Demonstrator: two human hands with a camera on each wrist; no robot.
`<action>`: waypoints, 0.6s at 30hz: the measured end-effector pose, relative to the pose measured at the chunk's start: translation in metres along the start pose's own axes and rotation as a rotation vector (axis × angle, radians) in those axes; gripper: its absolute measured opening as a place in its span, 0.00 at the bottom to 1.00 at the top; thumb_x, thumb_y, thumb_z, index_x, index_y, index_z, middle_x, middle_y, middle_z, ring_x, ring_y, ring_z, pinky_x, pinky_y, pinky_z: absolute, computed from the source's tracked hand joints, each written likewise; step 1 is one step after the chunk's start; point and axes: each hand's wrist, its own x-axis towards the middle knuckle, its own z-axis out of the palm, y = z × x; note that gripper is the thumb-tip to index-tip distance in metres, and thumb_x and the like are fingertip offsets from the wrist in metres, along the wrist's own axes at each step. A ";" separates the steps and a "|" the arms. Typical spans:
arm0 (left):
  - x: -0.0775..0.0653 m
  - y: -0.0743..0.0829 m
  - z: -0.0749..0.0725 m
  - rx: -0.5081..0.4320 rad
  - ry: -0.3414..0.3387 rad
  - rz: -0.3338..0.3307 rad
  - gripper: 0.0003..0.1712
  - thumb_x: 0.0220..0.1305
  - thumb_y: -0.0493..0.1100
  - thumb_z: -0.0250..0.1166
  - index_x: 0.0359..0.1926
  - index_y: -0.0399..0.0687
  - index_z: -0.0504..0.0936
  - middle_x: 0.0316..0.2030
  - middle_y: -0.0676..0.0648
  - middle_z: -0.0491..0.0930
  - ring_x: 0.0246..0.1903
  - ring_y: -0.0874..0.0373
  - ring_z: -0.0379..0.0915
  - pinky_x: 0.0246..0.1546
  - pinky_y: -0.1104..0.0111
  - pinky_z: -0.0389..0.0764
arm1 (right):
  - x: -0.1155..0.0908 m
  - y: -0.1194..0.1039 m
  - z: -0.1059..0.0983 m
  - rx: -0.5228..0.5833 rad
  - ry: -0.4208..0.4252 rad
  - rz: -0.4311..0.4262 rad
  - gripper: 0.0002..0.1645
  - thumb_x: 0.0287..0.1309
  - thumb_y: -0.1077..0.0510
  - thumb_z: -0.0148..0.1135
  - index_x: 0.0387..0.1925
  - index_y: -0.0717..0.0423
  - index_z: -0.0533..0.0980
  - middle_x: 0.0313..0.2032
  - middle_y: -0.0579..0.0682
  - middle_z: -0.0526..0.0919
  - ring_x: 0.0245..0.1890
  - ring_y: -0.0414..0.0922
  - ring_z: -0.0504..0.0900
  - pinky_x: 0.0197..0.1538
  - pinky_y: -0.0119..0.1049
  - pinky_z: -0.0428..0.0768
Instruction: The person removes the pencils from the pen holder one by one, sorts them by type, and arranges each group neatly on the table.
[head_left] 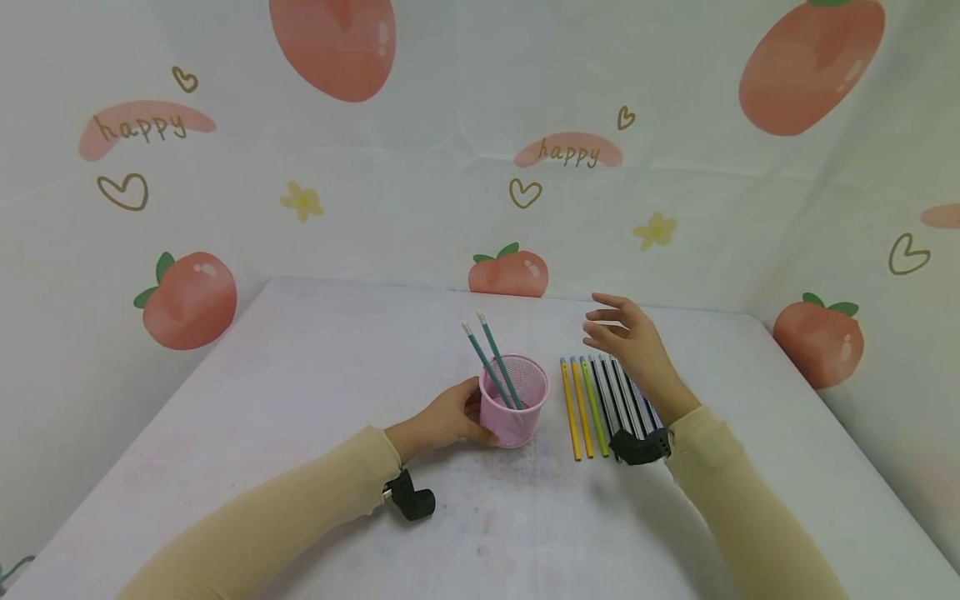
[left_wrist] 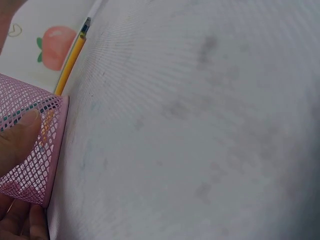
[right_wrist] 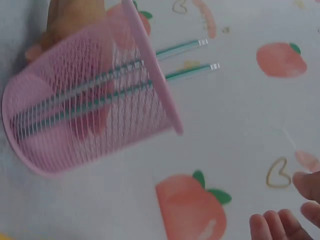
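Observation:
My left hand (head_left: 446, 418) grips a pink mesh pencil cup (head_left: 517, 432) from its left side, low on the table. Its thumb (left_wrist: 24, 134) presses the mesh in the left wrist view, other fingers going round the far side. Two teal pencils with white ends lean inside the cup, one of them a teal pencil (head_left: 491, 342) near the back rim. To the cup's right lies a row of pencils: yellow pencils (head_left: 569, 408), a green pencil (head_left: 595, 407) and several dark and silver striped pencils (head_left: 617, 392). Over that row's far end hovers my right hand (head_left: 633, 343), fingers loosely bent, holding nothing.
A white table (head_left: 360, 350) carries everything, with faint smudges near the front. Behind and beside it hangs a white backdrop (head_left: 420, 192) printed with peaches, hearts and flowers. Black wrist cameras are strapped on, such as the right wrist camera (head_left: 639, 447), close over the pencils' near ends.

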 end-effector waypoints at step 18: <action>0.001 -0.001 0.000 0.015 0.013 -0.004 0.52 0.44 0.32 0.76 0.70 0.40 0.60 0.64 0.44 0.70 0.65 0.49 0.65 0.68 0.56 0.65 | -0.010 -0.015 0.056 -0.016 -0.086 -0.163 0.29 0.62 0.60 0.63 0.63 0.55 0.68 0.50 0.56 0.77 0.49 0.46 0.82 0.51 0.32 0.82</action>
